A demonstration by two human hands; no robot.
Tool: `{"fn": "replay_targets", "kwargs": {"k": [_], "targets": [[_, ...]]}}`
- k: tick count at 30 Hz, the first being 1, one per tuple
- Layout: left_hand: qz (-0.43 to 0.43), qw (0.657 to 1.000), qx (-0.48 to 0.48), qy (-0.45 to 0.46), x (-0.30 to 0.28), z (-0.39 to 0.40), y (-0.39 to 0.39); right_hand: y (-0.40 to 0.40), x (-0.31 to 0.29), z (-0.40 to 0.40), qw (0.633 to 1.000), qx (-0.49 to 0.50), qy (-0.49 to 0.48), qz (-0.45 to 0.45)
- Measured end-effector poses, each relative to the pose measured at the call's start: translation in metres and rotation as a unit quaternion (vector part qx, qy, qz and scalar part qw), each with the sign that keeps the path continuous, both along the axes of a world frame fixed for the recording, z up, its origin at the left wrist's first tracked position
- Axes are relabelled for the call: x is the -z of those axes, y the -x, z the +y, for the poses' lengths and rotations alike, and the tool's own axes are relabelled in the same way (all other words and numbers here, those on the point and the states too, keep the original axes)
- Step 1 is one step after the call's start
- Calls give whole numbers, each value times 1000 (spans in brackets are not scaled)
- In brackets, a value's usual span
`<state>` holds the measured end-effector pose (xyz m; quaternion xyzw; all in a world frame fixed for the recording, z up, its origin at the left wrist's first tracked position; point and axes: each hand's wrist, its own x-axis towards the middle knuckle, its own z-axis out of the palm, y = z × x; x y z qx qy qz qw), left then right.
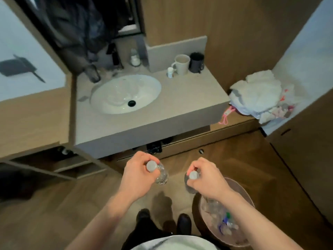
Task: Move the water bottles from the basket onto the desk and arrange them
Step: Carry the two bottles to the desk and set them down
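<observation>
Vanity counter (pixel 189 98) of pale stone, taken here as the desk of the task, with a white oval sink (pixel 124 94) sunk in its left part and bare surface to the right. At the counter's back right, a cream mug (pixel 182 64), a black mug (pixel 196 62) and a small white bottle (pixel 170 72), close together. Round basket (pixel 239 188) on the wooden floor at lower right, holding more clear bottles, partly hidden under the right forearm. Left hand (pixel 137 175), fingers curled round the neck of a clear water bottle (pixel 161 175) with a grey cap, hanging upright over the floor in front of the counter. Right hand (pixel 205 179), fingertips pinched round the grey cap end of a second bottle (pixel 191 184), raised above the basket's near rim. Step in hand, by judgement: carrying both bottles to the counter. Best done by keeping each bottle vertical, lifting clear of the counter's front edge, setting down on the bare stretch right of the sink, well back from the edge, side by side, away from the mugs; release only once each base sits flat.
</observation>
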<state>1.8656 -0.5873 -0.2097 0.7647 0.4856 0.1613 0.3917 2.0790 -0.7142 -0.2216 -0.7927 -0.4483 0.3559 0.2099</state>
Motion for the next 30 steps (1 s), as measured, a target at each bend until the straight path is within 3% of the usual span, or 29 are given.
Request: {"fn": "replay_targets", "kwargs": {"k": [6, 12, 18, 30], "targets": [[-75, 984, -157, -29, -58, 18, 114, 94, -55, 99, 983, -177, -38, -30], [-135, 943, -298, -65, -111, 21, 272, 239, -102, 181, 952, -296, -74, -20], [-73, 915, -371, -137, -145, 28, 415, 388, -133, 230, 933, -338, -119, 32], [-24, 816, -551, -175, -176, 43, 631, 624, -181, 322, 857, -488, -144, 75]]}}
